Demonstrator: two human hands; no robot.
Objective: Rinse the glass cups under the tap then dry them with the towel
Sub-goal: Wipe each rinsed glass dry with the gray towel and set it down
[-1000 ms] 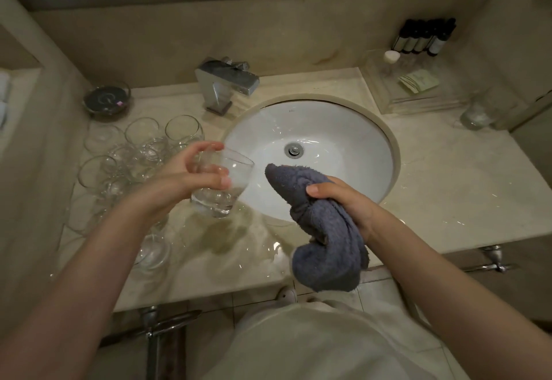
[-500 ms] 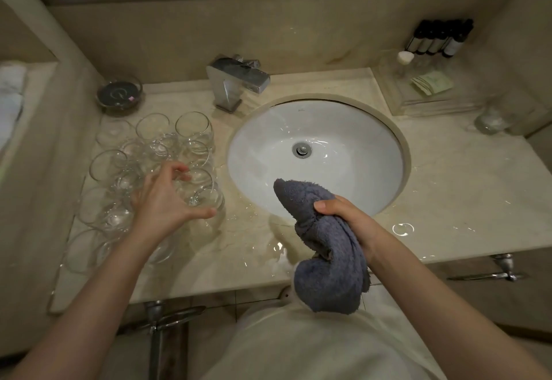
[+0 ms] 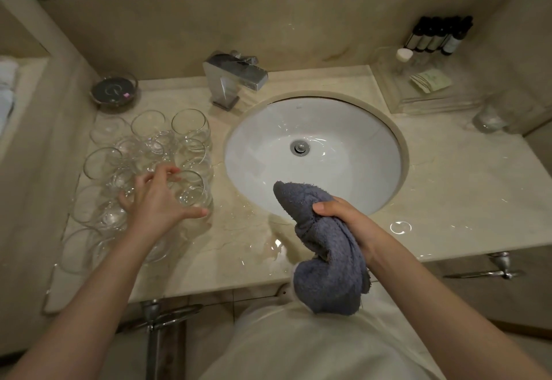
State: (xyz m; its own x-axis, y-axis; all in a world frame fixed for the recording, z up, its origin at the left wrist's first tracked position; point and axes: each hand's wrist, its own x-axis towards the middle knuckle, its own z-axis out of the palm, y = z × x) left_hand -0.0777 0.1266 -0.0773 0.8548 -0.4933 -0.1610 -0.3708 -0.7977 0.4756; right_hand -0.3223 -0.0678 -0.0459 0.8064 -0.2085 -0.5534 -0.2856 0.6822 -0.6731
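Observation:
Several clear glass cups (image 3: 149, 146) stand crowded together on the marble counter (image 3: 448, 185), left of the white sink basin (image 3: 343, 122). My left hand (image 3: 158, 203) hovers over the cluster's near side with fingers spread, thumb pointing toward the sink, beside the glass (image 3: 192, 191) nearest the basin; it grips nothing. My right hand (image 3: 343, 218) grips a bunched grey-blue towel (image 3: 325, 260) above the counter's front edge, in front of the basin. The chrome tap (image 3: 236, 76) at the back is not running.
A dark round dish (image 3: 115, 90) sits at the back left. A clear tray (image 3: 418, 96) with dark bottles (image 3: 439, 36) fills the back right corner, with another glass (image 3: 490, 119) near it. Water shines on the counter. Metal handles (image 3: 490, 272) stick out below the edge.
My left hand carried a glass from over the sink's edge down to the cluster, set it on the counter and let go. The right hand kept holding the towel.

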